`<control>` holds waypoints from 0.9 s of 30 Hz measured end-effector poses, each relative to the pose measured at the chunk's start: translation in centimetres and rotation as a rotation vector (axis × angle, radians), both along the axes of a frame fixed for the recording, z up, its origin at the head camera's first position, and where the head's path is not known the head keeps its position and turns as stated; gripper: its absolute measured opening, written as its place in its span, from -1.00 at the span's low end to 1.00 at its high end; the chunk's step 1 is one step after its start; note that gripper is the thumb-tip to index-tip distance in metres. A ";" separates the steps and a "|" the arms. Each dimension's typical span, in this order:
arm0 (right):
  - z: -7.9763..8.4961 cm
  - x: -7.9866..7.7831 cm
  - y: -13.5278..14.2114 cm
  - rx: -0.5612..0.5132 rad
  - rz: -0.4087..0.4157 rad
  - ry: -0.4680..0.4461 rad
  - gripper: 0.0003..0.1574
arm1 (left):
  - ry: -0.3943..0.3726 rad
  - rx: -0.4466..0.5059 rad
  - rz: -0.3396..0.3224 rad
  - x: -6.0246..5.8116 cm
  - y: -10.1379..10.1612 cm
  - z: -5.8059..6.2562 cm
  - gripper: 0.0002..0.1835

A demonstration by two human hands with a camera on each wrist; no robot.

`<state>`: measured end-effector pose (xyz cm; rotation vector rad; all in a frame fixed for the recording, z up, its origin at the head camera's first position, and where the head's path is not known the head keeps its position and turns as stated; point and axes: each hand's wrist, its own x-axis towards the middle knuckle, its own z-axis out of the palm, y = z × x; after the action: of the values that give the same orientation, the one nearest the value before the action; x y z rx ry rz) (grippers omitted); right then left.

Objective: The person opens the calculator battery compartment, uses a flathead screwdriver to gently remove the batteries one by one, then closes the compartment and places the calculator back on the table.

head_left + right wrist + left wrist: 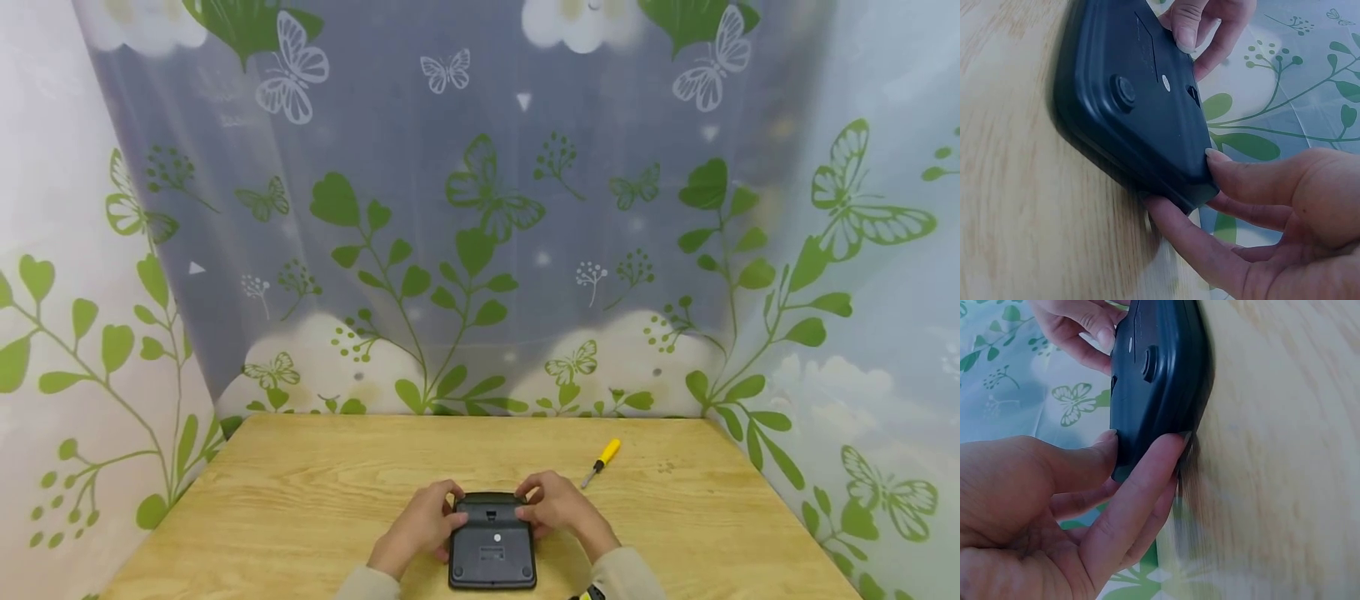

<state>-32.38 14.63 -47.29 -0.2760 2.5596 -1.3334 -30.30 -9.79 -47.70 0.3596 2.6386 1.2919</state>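
Note:
A black desk calculator (492,554) lies underside up near the front of the table, its label, white round sticker and round rubber feet showing. My left hand (423,523) pinches its far left corner, thumb on the underside and fingers along the side and below. At the far right corner my right hand (561,510) pinches it in the same way. In the left wrist view, the calculator (1157,381) is seen side-on, low over the wood. From the right wrist, the thumb (1254,178) presses near the edge while a finger reaches under the rim. Keys and display are hidden.
A screwdriver (602,462) with a yellow and black handle lies on the wooden table (337,467), beyond my right hand. Some tiny pieces (666,468) lie to its right. Patterned cloth (420,250) hangs behind the table and at both sides.

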 end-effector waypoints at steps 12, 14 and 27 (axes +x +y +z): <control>-0.1 -0.3 0.1 0.005 0.013 0.004 -0.69 | 0.000 0.031 -0.012 -0.3 -0.4 -0.4 -0.66; -0.2 -0.3 0.1 0.009 0.015 0.001 -0.69 | -0.005 0.038 -0.013 -0.3 -0.4 -0.5 -0.67; 0.0 -0.1 0.0 0.011 0.024 0.018 -0.70 | -0.002 0.062 -0.005 -0.1 -0.5 -0.3 -0.69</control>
<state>-32.51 14.63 -47.31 -0.3167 2.5695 -1.3133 -30.36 -10.32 -48.05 0.3739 2.5990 1.3739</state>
